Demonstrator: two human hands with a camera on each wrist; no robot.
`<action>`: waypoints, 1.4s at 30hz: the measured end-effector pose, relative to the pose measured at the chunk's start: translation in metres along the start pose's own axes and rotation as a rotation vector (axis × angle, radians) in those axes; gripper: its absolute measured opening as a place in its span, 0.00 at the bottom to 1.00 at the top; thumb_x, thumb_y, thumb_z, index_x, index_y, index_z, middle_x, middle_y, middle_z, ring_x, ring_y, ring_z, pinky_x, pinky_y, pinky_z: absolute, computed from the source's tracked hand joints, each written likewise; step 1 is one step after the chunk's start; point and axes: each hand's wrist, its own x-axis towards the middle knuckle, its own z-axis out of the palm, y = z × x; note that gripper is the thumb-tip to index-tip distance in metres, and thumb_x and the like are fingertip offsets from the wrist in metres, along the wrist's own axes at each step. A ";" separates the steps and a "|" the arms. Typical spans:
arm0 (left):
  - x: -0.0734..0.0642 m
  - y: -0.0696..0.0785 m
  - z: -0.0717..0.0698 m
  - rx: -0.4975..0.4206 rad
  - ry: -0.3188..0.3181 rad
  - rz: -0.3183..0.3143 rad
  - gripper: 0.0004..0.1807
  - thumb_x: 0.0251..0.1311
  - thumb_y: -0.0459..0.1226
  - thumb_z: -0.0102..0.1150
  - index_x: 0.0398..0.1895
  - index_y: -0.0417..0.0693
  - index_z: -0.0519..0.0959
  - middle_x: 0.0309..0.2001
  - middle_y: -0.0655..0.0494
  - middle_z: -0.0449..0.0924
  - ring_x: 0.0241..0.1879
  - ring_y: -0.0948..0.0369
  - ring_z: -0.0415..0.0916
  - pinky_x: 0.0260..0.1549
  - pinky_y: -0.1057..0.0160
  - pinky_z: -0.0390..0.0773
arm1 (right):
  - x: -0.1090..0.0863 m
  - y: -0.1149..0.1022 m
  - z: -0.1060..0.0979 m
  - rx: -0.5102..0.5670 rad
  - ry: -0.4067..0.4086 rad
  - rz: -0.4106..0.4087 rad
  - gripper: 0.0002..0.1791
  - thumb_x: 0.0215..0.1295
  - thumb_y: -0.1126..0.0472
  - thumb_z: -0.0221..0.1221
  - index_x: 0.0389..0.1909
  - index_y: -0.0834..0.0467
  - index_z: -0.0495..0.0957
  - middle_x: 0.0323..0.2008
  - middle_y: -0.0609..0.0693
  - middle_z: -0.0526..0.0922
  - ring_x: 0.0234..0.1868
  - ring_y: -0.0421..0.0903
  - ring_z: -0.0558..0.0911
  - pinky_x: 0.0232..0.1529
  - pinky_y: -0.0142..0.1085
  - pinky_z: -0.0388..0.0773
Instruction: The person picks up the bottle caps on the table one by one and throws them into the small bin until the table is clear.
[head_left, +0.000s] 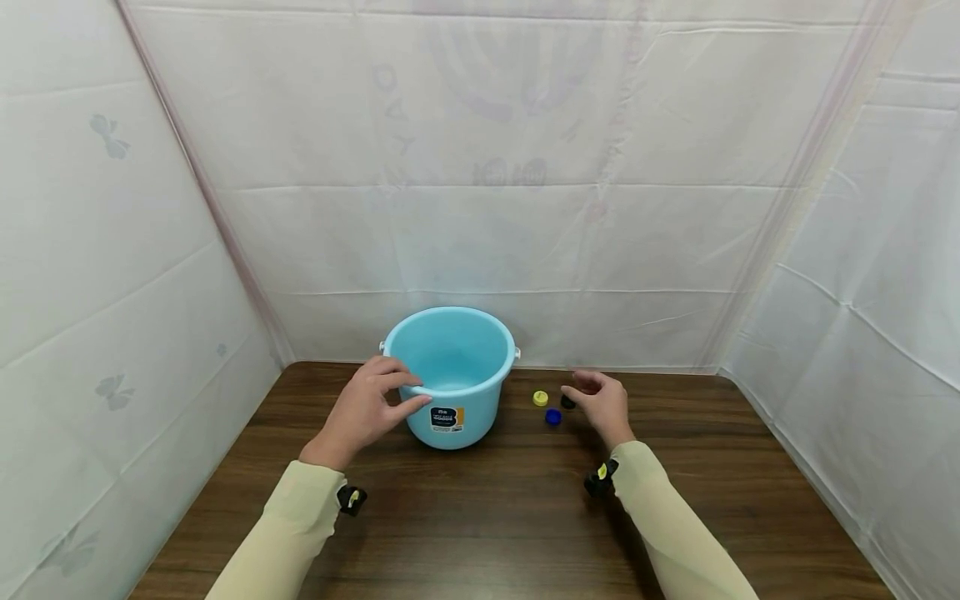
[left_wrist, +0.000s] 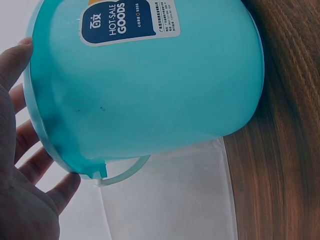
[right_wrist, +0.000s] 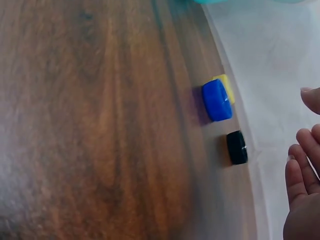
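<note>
A light blue plastic bucket (head_left: 480,408) with a printed label stands upright on the wooden table. At its near left rim, my left hand (head_left: 365,406) holds on, thumb on the outer side and fingers over the edge; the left wrist view has this hand (left_wrist: 25,160) along the rim. Right of the bucket lie a yellow bottle cap (head_left: 540,398), a blue bottle cap (head_left: 552,417) and a black bottle cap (head_left: 567,402). My right hand (head_left: 603,404) hovers just beside the black cap, fingers loosely bent. In the right wrist view the black cap (right_wrist: 237,147) is apart from the fingers.
White patterned sheeting (head_left: 480,208) rises behind the table and on both sides. The brown wood-grain table (head_left: 480,525) runs toward me beneath both forearms. A pale bucket handle (left_wrist: 125,175) hangs from the rim in the left wrist view.
</note>
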 end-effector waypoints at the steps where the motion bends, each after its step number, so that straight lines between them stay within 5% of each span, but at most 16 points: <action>1: 0.000 0.000 0.000 0.000 0.001 0.000 0.13 0.54 0.46 0.78 0.38 0.50 0.90 0.40 0.58 0.83 0.47 0.58 0.75 0.50 0.48 0.81 | 0.000 0.001 0.000 -0.001 0.000 0.008 0.26 0.62 0.53 0.72 0.58 0.61 0.82 0.56 0.59 0.85 0.56 0.56 0.84 0.58 0.51 0.81; 17: 0.001 0.003 -0.001 -0.010 -0.008 -0.020 0.14 0.53 0.46 0.79 0.38 0.50 0.90 0.40 0.57 0.84 0.48 0.57 0.75 0.51 0.48 0.82 | 0.004 0.022 0.007 -0.073 0.045 0.053 0.25 0.59 0.57 0.74 0.55 0.64 0.83 0.53 0.61 0.87 0.54 0.59 0.85 0.58 0.52 0.81; 42: 0.001 0.002 -0.002 -0.012 -0.018 -0.024 0.13 0.53 0.47 0.78 0.38 0.51 0.90 0.41 0.57 0.84 0.49 0.56 0.75 0.53 0.47 0.81 | 0.006 0.029 0.015 -0.140 -0.018 0.070 0.23 0.60 0.60 0.73 0.55 0.64 0.84 0.52 0.63 0.86 0.54 0.61 0.83 0.56 0.55 0.80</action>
